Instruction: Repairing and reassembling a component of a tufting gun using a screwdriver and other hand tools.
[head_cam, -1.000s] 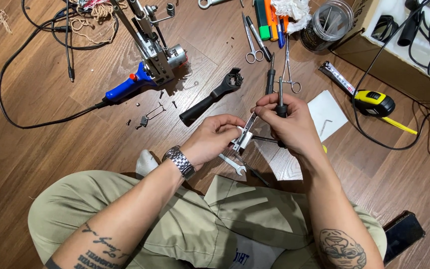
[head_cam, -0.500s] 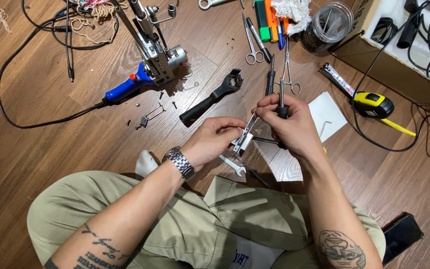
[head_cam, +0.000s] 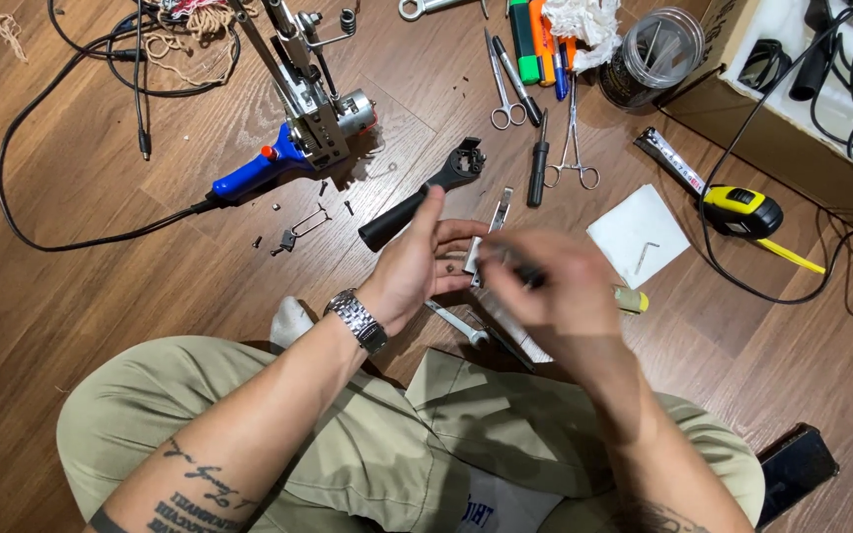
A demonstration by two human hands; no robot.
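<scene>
I sit cross-legged on a wooden floor. My left hand [head_cam: 417, 265], with a metal watch on the wrist, lies palm up with the fingers spread; a small silver metal bracket [head_cam: 494, 219] rests against its fingertips and a tiny dark piece lies on the palm. My right hand [head_cam: 555, 291] is motion-blurred just right of it, closed around a thin dark tool [head_cam: 507, 263] that looks like a screwdriver, tip toward the bracket. A silver wrench [head_cam: 456, 323] lies under the hands.
A black-handled tool [head_cam: 409, 209] lies just beyond my left hand. A blue-handled motor device [head_cam: 298, 138] with its cable, loose screws [head_cam: 288, 235], scissors [head_cam: 505, 91], forceps [head_cam: 575, 148], white paper [head_cam: 624, 222], yellow tape measure [head_cam: 742, 209], jar [head_cam: 659, 44] and cardboard box [head_cam: 812, 118] surround me.
My left hand has opened out, palm up, from its closed grip on the bracket. My right hand has swung down and right over it, now blurred.
</scene>
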